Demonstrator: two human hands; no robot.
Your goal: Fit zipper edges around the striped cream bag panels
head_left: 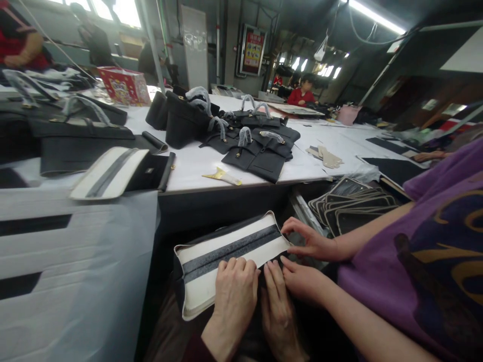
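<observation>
A dark handbag lies over my lap with its base turned up, a white panel with a grey strip along its middle. My left hand is closed over the panel's near edge, knuckles up. Beside it, my right hand grips the dark side material near the right corner; its thumb is partly hidden. A co-worker in a purple shirt reaches in from the right. One of that person's hands touches the far right corner, and the other hand is close to my right fingers.
Several black handbags with wrapped handles rest on the white table. A white base panel with a grey strip lies at the left. Stacked dark panels stand below the table at right. Beige pieces lie farther back.
</observation>
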